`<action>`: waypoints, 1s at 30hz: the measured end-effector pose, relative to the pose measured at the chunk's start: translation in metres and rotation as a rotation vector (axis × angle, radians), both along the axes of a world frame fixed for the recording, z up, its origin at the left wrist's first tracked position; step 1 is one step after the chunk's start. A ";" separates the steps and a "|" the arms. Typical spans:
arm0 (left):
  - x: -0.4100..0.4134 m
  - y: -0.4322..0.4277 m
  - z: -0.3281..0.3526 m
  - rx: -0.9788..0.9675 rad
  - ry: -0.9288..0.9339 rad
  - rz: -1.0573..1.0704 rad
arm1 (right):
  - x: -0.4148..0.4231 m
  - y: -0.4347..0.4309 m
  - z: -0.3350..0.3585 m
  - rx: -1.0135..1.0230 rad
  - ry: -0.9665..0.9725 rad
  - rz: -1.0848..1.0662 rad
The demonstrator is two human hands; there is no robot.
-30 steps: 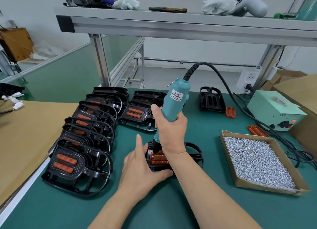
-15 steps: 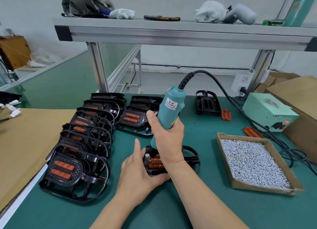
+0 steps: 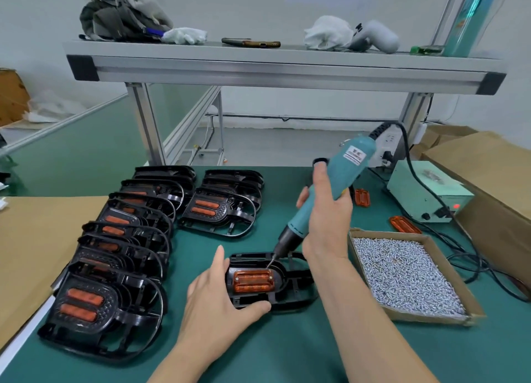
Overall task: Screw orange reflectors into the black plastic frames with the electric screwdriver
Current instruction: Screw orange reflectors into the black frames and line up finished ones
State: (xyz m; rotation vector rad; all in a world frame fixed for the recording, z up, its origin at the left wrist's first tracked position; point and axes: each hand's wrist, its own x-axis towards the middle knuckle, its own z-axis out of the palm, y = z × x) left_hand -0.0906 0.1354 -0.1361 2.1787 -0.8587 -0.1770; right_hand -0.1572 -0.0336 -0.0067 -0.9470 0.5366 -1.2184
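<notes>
- head view: the black frame (image 3: 293, 286) lies flat on the green mat in front of the person, with the orange reflector (image 3: 253, 280) seated in its recess, face up so the screw corners can be reached.
- the left hand (image 3: 218, 305) clamps the frame's left end, fingers straight along the far side and thumb hooked on the near edge, likely to stop it turning under the driver.
- the right hand (image 3: 327, 219) is wrapped around the electric screwdriver (image 3: 355, 158), which is tilted with its bit at the reflector's upper right corner; whether it is seated on a screw i cannot tell.
- the box of screws (image 3: 451, 270) sits just right of the frame, within easy reach.
- finished frames (image 3: 115, 253) are stacked overlapping to the left, out of the working spot.
</notes>
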 end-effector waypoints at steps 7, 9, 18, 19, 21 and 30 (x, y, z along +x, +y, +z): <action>-0.001 0.001 0.000 -0.009 -0.040 -0.005 | -0.036 -0.055 -0.023 0.224 0.045 -0.067; -0.001 0.002 0.001 -0.022 -0.056 -0.015 | -0.044 -0.067 -0.031 0.255 0.124 -0.090; -0.005 0.003 0.005 -0.056 -0.155 -0.119 | -0.067 -0.099 -0.064 0.269 0.425 -0.093; -0.005 0.004 0.004 -0.050 -0.169 -0.139 | -0.068 -0.101 -0.068 0.251 0.450 -0.091; -0.005 0.004 0.003 -0.044 -0.207 -0.177 | -0.070 -0.104 -0.074 0.204 0.521 -0.107; -0.003 -0.001 0.000 -0.093 -0.557 -0.314 | -0.078 -0.111 -0.086 0.139 0.531 -0.303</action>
